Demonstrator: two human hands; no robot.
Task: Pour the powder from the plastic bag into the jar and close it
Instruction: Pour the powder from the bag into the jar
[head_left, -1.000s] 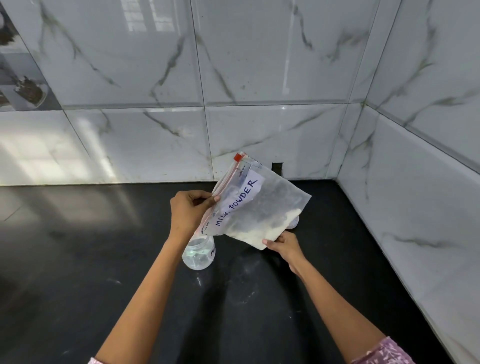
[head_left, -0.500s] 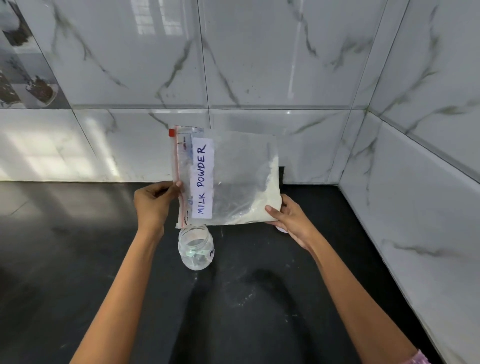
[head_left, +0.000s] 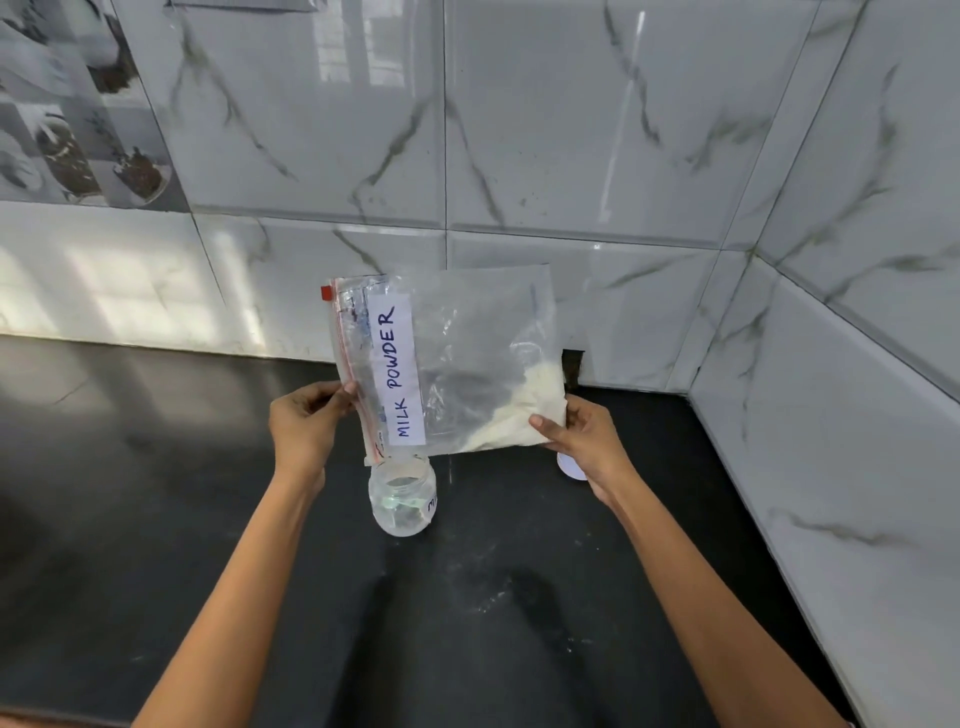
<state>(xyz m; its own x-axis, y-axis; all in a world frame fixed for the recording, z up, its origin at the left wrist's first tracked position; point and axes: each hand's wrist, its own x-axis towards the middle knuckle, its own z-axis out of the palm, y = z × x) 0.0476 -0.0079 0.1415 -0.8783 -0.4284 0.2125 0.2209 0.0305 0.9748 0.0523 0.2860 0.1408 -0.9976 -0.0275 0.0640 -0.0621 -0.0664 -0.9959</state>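
Observation:
A clear zip bag (head_left: 467, 358) labelled "MILK POWDER" hangs sideways above the counter, its red zip edge to the left. Pale powder (head_left: 524, 410) sits in its lower right corner. My left hand (head_left: 304, 426) pinches the zip edge. My right hand (head_left: 582, 436) grips the powder-filled corner. A clear jar (head_left: 402, 496) stands open on the black counter (head_left: 156, 519), right under the bag's lower left corner. A white lid (head_left: 569, 465) lies on the counter, partly hidden behind my right hand.
White marble-look tiled walls (head_left: 571, 130) close the counter at the back and on the right, forming a corner. A faint dusting of powder (head_left: 488, 597) lies on the counter in front of the jar. A dark wall opening (head_left: 574, 369) shows behind the bag.
The bag has swung from tilted to flat with its zip edge vertical at the left. My right hand has moved up to grip the powder corner; my left hand shifted left.

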